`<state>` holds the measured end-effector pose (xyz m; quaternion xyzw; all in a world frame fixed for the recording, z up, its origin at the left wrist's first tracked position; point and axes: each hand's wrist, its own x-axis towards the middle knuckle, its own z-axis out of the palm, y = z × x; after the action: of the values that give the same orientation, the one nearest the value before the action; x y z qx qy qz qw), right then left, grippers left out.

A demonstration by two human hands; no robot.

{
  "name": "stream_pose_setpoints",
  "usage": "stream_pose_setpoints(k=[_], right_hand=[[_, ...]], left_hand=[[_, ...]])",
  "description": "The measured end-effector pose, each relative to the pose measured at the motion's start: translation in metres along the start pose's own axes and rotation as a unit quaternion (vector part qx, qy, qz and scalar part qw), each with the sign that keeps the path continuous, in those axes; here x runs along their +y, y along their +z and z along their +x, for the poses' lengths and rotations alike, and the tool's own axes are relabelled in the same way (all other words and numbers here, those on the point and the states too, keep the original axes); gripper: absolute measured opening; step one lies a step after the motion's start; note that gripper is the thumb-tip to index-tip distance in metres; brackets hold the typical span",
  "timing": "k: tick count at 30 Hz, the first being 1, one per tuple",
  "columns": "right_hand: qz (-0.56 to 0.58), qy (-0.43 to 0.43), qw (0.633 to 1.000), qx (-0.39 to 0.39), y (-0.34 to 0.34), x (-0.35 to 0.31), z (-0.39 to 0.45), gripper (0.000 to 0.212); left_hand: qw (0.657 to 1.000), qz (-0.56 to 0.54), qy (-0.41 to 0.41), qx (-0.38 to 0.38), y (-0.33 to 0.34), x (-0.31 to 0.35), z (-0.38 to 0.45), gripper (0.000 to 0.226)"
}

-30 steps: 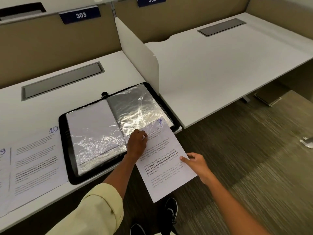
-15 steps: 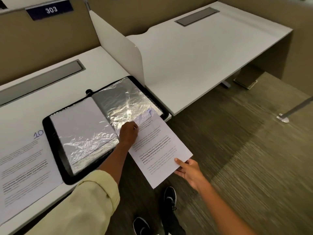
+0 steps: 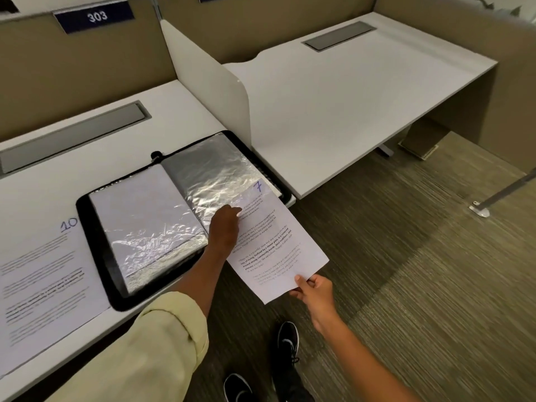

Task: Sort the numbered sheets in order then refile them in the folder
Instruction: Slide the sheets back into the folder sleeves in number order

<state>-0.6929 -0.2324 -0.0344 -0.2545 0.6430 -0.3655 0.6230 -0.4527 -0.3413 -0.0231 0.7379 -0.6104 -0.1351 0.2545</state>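
Along the front edge of the desk [image 3: 179,117], right of centre: one black folder [image 3: 95,245], lying open, its crinkled clear sleeves [image 3: 214,172] facing up. Sheet 7 [image 3: 278,250], printed side up, long axis running diagonally from the folder's right-hand sleeve out past the desk's front edge and over the carpet; numbered top corner points up and away toward the divider, bottom edge toward the person. Its top part appears to lie at or just inside the sleeve's mouth; how far in cannot be told. Sheet 10 [image 3: 43,285], flat on the desk just left of the folder, near the left edge. Left hand [image 3: 224,227], fingers curled, at the sleeve opening on the sheet's upper left; whether it pinches plastic or paper cannot be told. Right hand [image 3: 314,288], pinching the sheet's bottom right corner. Risk, as judged: pushed askew, the paper may catch on the crinkled sleeve and buckle or crease; held by one corner, the overhanging part may sag.
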Motion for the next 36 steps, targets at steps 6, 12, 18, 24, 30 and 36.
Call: stream_pose_setpoints(k=[6,12,18,24,30,36], right_hand=[[-0.004,-0.018,1.0,-0.023,0.014,-0.014,0.006,0.009],[-0.021,-0.021,0.999,-0.024,0.043,-0.031,0.021,0.009],[-0.013,-0.009,0.999,-0.051,0.07,-0.052,0.033,0.01],[-0.06,-0.008,0.996,-0.071,0.054,-0.047,0.037,0.014],[-0.085,-0.012,0.994,-0.064,0.054,-0.043,0.047,0.011],[-0.066,-0.002,0.996,-0.058,0.079,-0.056,0.065,0.012]], left_hand=[[1.0,-0.002,0.015,-0.012,-0.002,-0.001,-0.002,0.035],[0.999,-0.015,0.016,-0.024,-0.001,0.002,-0.002,0.029],[0.999,-0.013,-0.025,-0.016,-0.003,0.012,0.0,0.029],[0.998,0.045,-0.028,-0.034,-0.004,-0.001,0.007,0.021],[0.996,0.054,-0.062,-0.028,0.003,0.0,0.011,0.016],[0.997,0.022,-0.068,-0.02,0.006,0.002,0.012,0.016]])
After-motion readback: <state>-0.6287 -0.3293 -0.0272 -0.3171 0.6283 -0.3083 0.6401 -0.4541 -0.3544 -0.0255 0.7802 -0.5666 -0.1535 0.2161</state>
